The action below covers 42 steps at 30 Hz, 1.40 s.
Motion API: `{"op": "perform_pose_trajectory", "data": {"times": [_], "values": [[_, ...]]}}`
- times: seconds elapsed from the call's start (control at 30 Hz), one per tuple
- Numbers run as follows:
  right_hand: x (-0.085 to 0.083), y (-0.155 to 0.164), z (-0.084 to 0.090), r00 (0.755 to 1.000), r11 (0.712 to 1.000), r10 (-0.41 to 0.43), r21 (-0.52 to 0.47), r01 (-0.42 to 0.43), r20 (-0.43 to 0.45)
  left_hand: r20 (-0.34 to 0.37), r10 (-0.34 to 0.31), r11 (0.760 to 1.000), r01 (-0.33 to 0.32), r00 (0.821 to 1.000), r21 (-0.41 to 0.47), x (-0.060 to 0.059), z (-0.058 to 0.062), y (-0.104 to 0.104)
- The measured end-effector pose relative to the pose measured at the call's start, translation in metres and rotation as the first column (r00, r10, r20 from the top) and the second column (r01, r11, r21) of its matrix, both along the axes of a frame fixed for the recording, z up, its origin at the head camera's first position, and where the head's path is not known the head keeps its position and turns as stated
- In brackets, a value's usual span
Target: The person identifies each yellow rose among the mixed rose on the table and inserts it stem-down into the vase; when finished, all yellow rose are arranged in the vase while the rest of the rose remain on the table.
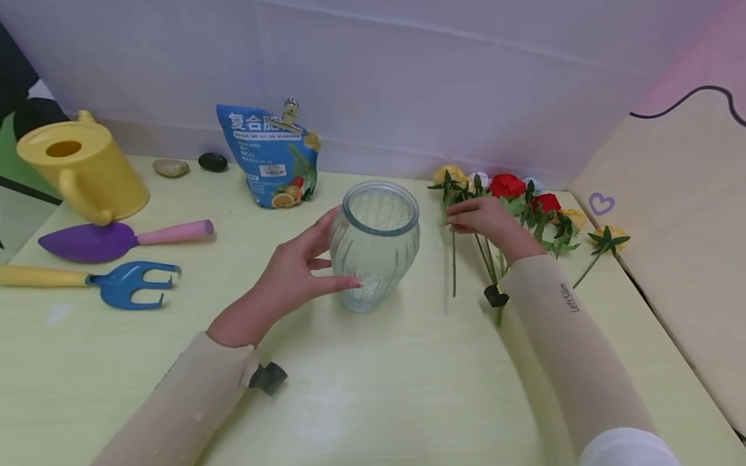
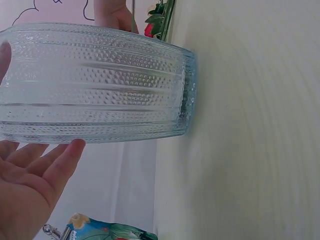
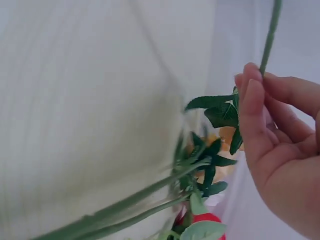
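Left hand in a wide grip; right hand in a fingertip pinch; both sleeved forearms extended forward.

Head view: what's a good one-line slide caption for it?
The left grip holds a glass vase while the right grip pinches a flower stem near red flowers.

"复合肥" is printed on blue bag, line's end covered by clip; smaller txt can't be read. "LetsSlim" is marked on R sleeve; purple heart is drawn on cream panel.
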State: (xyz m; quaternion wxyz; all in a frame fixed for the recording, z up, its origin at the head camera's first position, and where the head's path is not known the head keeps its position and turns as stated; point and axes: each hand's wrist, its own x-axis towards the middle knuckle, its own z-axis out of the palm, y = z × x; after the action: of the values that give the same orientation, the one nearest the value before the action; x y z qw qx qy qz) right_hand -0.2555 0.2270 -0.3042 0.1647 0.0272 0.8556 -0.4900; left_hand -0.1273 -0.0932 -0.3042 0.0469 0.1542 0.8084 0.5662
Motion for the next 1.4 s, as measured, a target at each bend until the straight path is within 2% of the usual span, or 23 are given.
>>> {"op": "perform_pose_trajectory", "data": {"times": [0.1, 0.17, 0.27, 0.43, 0.57, 0.7, 0.83, 0.93, 1.0, 1.07, 1.17, 1.23, 1.3, 1.4], "values": [[0.003, -0.003, 0.014, 0.998, 0.991, -0.047, -0.126, 0.043, -0.032, 0.005, 0.002, 1.0, -0.002, 1.0, -0.008, 0.0, 0.001, 0.0], [0.007, -0.007, 0.026, 0.995, 0.968, -0.097, -0.236, 0.086, -0.039, 0.008, 0.005, 1.0, -0.004, 1.0, -0.012, 0.0, 0.001, 0.0], [0.014, -0.015, 0.044, 0.989, 0.917, -0.136, -0.387, 0.102, -0.063, 0.005, 0.006, 1.0, -0.006, 1.0, -0.012, 0.001, 0.002, 0.0], [0.024, -0.03, 0.074, 0.982, 0.818, -0.139, -0.574, 0.042, -0.127, 0.005, 0.003, 1.0, -0.002, 1.0, -0.007, 0.001, 0.002, -0.001], [0.027, -0.045, 0.094, 0.974, 0.755, -0.146, -0.656, -0.004, -0.175, 0.021, 0.002, 1.0, -0.002, 1.0, -0.007, 0.0, 0.002, -0.001], [0.027, -0.058, 0.111, 0.961, 0.696, -0.201, -0.718, 0.005, -0.188, 0.029, 0.0, 1.0, 0.0, 1.0, -0.005, -0.001, 0.002, -0.002], [0.027, -0.068, 0.121, 0.944, 0.659, -0.254, -0.752, 0.007, -0.213, 0.026, -0.006, 1.0, 0.006, 1.0, 0.004, -0.001, 0.002, -0.002], [0.03, -0.074, 0.124, 0.926, 0.665, -0.275, -0.747, -0.011, -0.258, 0.018, -0.01, 1.0, 0.009, 1.0, 0.009, -0.001, 0.002, -0.002], [0.033, -0.079, 0.124, 0.912, 0.688, -0.277, -0.725, -0.03, -0.301, 0.014, -0.009, 1.0, 0.009, 1.0, 0.011, -0.001, 0.002, -0.002], [0.037, -0.083, 0.123, 0.896, 0.733, -0.262, -0.678, -0.056, -0.358, 0.012, -0.009, 1.0, 0.009, 1.0, 0.008, 0.0, 0.002, -0.002], [0.043, -0.09, 0.12, 0.875, 0.808, -0.198, -0.578, -0.109, -0.442, 0.015, -0.006, 1.0, 0.006, 1.0, 0.004, 0.0, 0.002, -0.001], [0.045, -0.095, 0.117, 0.866, 0.847, -0.135, -0.51, -0.15, -0.481, 0.018, -0.008, 1.0, 0.008, 1.0, 0.005, 0.0, 0.001, -0.002], [0.047, -0.099, 0.114, 0.863, 0.87, -0.074, -0.455, -0.189, -0.499, 0.024, -0.009, 1.0, 0.009, 1.0, 0.008, 0.0, 0.001, -0.002], [0.05, -0.103, 0.111, 0.864, 0.88, -0.011, -0.416, -0.231, -0.503, 0.028, -0.011, 1.0, 0.011, 1.0, 0.009, -0.001, 0.001, -0.002]]}}
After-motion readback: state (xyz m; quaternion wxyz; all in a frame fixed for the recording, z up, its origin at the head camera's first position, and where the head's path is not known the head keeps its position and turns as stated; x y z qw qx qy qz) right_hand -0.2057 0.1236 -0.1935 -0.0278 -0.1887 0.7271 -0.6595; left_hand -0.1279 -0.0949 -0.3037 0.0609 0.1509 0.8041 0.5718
